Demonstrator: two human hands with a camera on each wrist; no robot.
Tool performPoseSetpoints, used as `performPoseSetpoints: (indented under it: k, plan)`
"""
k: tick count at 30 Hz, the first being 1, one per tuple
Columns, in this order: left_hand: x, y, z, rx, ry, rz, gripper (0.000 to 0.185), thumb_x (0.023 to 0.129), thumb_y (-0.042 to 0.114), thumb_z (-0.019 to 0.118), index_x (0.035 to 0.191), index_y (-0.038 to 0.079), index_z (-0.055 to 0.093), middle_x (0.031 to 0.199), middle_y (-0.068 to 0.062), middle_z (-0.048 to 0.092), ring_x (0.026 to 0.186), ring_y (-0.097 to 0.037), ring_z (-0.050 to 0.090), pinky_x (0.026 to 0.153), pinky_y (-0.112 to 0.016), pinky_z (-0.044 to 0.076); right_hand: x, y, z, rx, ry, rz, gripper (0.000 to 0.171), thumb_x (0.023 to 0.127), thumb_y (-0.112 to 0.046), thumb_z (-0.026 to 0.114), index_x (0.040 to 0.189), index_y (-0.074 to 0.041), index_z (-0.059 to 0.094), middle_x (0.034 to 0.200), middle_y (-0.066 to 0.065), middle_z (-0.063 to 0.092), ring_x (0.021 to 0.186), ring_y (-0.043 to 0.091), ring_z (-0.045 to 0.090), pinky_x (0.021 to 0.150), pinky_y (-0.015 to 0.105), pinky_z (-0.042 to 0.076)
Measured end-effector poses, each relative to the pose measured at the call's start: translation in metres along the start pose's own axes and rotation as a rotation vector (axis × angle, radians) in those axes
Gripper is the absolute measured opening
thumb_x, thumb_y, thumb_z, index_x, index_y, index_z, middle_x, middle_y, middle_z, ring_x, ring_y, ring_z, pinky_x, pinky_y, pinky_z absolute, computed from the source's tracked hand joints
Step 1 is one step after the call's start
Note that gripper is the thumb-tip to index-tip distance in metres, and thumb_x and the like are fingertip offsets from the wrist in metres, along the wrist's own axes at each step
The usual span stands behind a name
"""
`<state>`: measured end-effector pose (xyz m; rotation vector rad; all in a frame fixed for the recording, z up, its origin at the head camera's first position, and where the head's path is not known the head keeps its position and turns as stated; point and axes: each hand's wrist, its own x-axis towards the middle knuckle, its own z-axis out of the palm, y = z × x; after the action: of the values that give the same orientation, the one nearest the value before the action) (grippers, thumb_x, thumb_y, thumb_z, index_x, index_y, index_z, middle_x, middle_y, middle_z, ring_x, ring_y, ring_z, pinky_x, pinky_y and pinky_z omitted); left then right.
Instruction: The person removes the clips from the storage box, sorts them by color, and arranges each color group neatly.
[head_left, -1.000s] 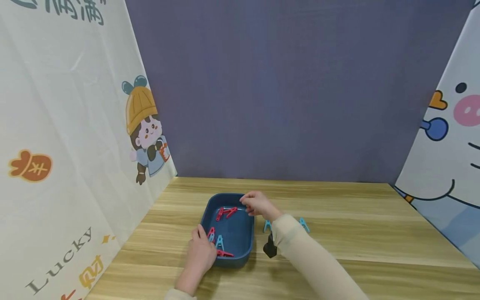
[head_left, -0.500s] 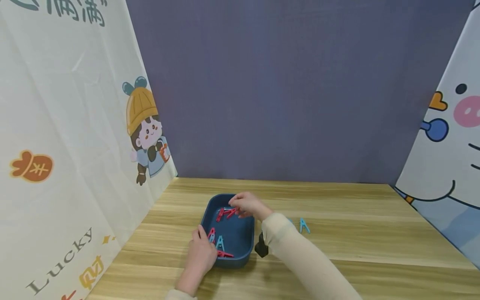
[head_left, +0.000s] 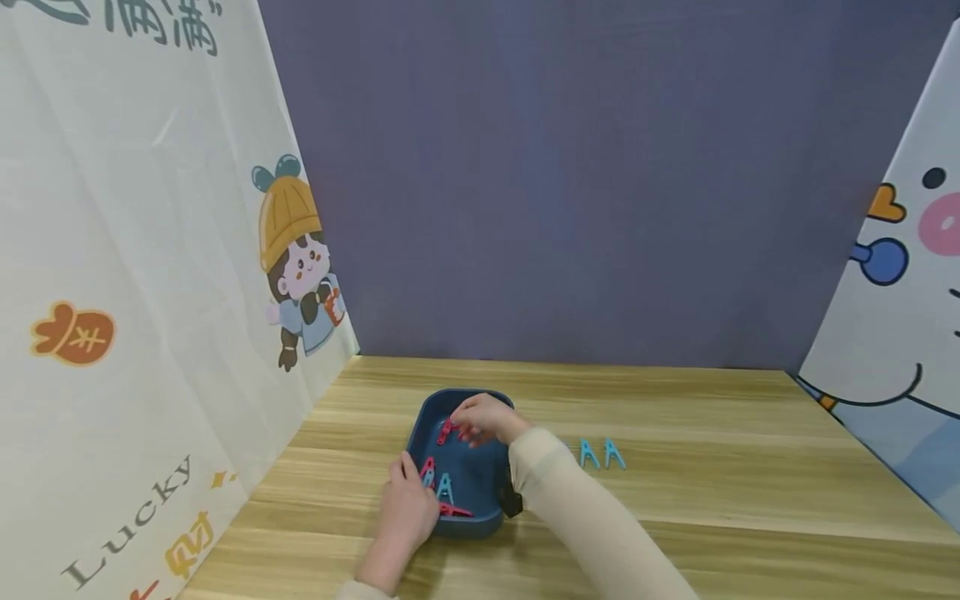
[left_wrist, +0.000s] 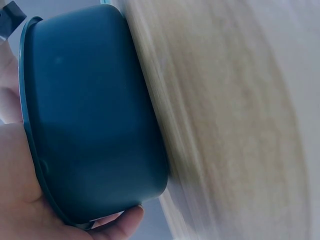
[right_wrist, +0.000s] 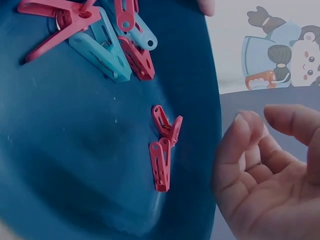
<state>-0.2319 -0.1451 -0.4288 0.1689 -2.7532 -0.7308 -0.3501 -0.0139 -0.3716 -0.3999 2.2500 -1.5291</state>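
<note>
Dk-blue basin (head_left: 480, 475), 1 pc., rounded corners, standing upright on wood-grain desk (head_left: 712, 450).
Contents, far end: 2 red clothespins, lying together; one with handles splayed (right_wrist: 169, 126), one narrower (right_wrist: 161, 170), touching or nearly so.
Contents, near end, L side: mixed cluster, red clothespins (right_wrist: 65, 25) & lt-blue clothespins (right_wrist: 102, 50), some overlapping; exact red count unclear.
L hand (head_left: 408, 504): at basin's near-L side, fingers curled round the rim, gripping it; one fingertip shows against the outer wall in L wrist view.
R hand (head_left: 483, 419): above basin's far half, over the red pair in head view. Fingers loosely bent, gap betw. thumb & index; nothing held.
Blk block (head_left: 511, 497): beside R cuff, by basin's R wall.
Outside basin: 2 lt-blue A-shaped clothespins (head_left: 589, 453), on desk to R, side by side, apart.
Cream sleeve (head_left: 592, 517): R forearm.
Surround: purple-grey backdrop (head_left: 585, 167) behind desk; L, white printed panel (head_left: 187, 250) w/ cartoon figure in yellow hat (head_left: 296, 258) & "Lucky"; R, panel w/ pink-snouted cartoon (head_left: 877, 350).
</note>
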Motion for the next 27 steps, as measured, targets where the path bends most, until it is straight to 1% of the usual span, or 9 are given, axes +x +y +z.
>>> performPoseSetpoints:
  k: [3,7,9,12,15,17,22,27]
  plan:
    - [0.000,0.001,-0.001,0.002,0.000,-0.004,0.064,0.083,0.009,0.054,0.132,-0.021,0.027,0.125,-0.036,0.033,0.094,-0.046,0.049,0.081,-0.053,0.042,0.002,0.000,0.005,-0.009,-0.010,0.015,0.024,0.088,-0.013,0.057,0.103,0.005,0.063,0.081,0.015,0.060,0.064,0.019,0.058,0.066,0.041,0.052]
    - [0.000,0.002,-0.001,0.011,-0.023,-0.019,0.063,0.084,0.010,0.053,0.133,-0.020,0.027,0.126,-0.035,0.033,0.094,-0.045,0.049,0.080,-0.053,0.043,0.004,0.000,0.012,-0.026,-0.040,0.040,0.025,0.087,-0.011,0.058,0.103,0.007,0.063,0.073,0.009,0.056,0.059,0.015,0.055,0.062,0.037,0.053]
    - [0.001,0.002,-0.001,0.012,-0.033,-0.028,0.064,0.084,0.011,0.053,0.134,-0.019,0.026,0.127,-0.034,0.032,0.095,-0.045,0.049,0.080,-0.053,0.043,0.007,0.001,0.015,-0.040,-0.057,0.049,0.023,0.086,-0.009,0.058,0.101,0.008,0.063,0.070,0.008,0.055,0.057,0.015,0.054,0.059,0.035,0.053]
    - [0.001,0.002,0.000,0.013,-0.028,-0.032,0.064,0.084,0.011,0.054,0.134,-0.019,0.027,0.127,-0.034,0.032,0.096,-0.045,0.048,0.080,-0.053,0.043,0.010,0.004,0.019,-0.054,-0.078,0.078,0.017,0.085,-0.009,0.059,0.093,0.006,0.064,0.068,0.007,0.054,0.057,0.016,0.055,0.058,0.035,0.052]
    - [0.001,0.002,0.001,0.011,-0.012,-0.025,0.064,0.083,0.010,0.055,0.133,-0.019,0.027,0.126,-0.034,0.033,0.096,-0.046,0.049,0.080,-0.053,0.043,0.012,0.005,0.022,-0.065,-0.092,0.104,0.011,0.085,-0.009,0.060,0.088,0.002,0.062,0.073,0.010,0.057,0.061,0.019,0.057,0.060,0.038,0.053]
    - [0.001,0.002,0.001,0.011,-0.001,-0.019,0.064,0.083,0.010,0.055,0.133,-0.020,0.028,0.126,-0.034,0.034,0.095,-0.046,0.049,0.079,-0.053,0.043,0.012,0.005,0.024,-0.055,-0.109,0.119,0.010,0.085,-0.008,0.060,0.090,0.000,0.061,0.079,0.013,0.059,0.065,0.022,0.058,0.062,0.039,0.053]
    - [0.000,0.001,0.000,0.009,0.007,-0.013,0.063,0.082,0.009,0.054,0.132,-0.020,0.029,0.126,-0.035,0.034,0.094,-0.046,0.049,0.079,-0.053,0.044,0.012,0.005,0.029,-0.032,-0.149,0.157,0.015,0.086,-0.010,0.060,0.097,0.001,0.059,0.087,0.017,0.060,0.074,0.028,0.061,0.064,0.041,0.053]
    - [0.000,0.001,-0.001,0.004,-0.002,-0.024,0.063,0.083,0.009,0.054,0.133,-0.020,0.028,0.127,-0.035,0.033,0.095,-0.047,0.048,0.079,-0.053,0.043,0.012,0.004,0.031,-0.085,-0.169,0.208,0.016,0.086,-0.011,0.060,0.097,0.001,0.059,0.090,0.020,0.061,0.080,0.033,0.062,0.066,0.044,0.052]
